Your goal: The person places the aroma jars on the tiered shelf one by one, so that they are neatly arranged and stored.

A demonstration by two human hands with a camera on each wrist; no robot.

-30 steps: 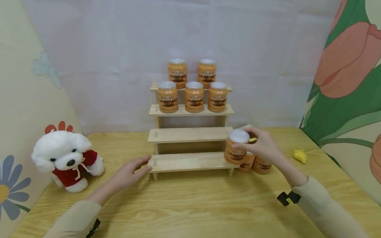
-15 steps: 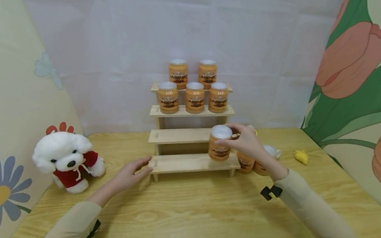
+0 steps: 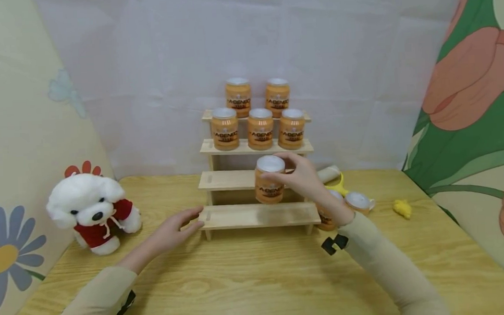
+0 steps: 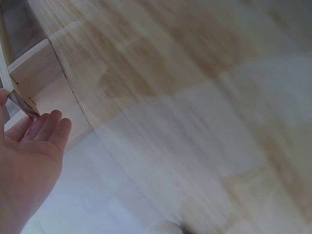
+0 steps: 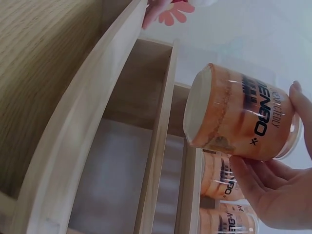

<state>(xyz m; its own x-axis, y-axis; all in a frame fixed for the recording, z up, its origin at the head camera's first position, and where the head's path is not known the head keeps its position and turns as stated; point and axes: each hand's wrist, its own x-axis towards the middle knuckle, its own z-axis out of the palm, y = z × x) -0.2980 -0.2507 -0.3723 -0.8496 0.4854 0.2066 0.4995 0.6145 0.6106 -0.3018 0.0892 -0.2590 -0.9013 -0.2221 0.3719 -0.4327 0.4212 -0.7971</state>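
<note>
In the head view my right hand [image 3: 298, 176] grips an orange can [image 3: 269, 185] with a silver lid and dark lettering. The can is upright, overlapping the two lower tiers of a wooden step shelf [image 3: 225, 219]. In the right wrist view, thumb and fingers hold this can [image 5: 239, 114] near its lid end, its base clear of the boards. My left hand [image 3: 176, 232] touches the left end of the lowest tier, fingers extended. The left wrist view shows that hand [image 4: 36, 146] with its fingertips against the board's corner [image 4: 24, 100].
Three cans [image 3: 261, 133] stand on the second tier from the top, two more [image 3: 238, 100] on the top tier. Other cans [image 3: 359, 201] stand right of the shelf, partly behind my forearm, near a yellow item [image 3: 337, 187]. A white plush dog [image 3: 90, 206] sits left; a small yellow object [image 3: 402, 209] lies right.
My right hand has carried the can leftward and slightly up, from the lowest tier's right end to near the shelf's middle. My left hand has stayed at the shelf's left end.
</note>
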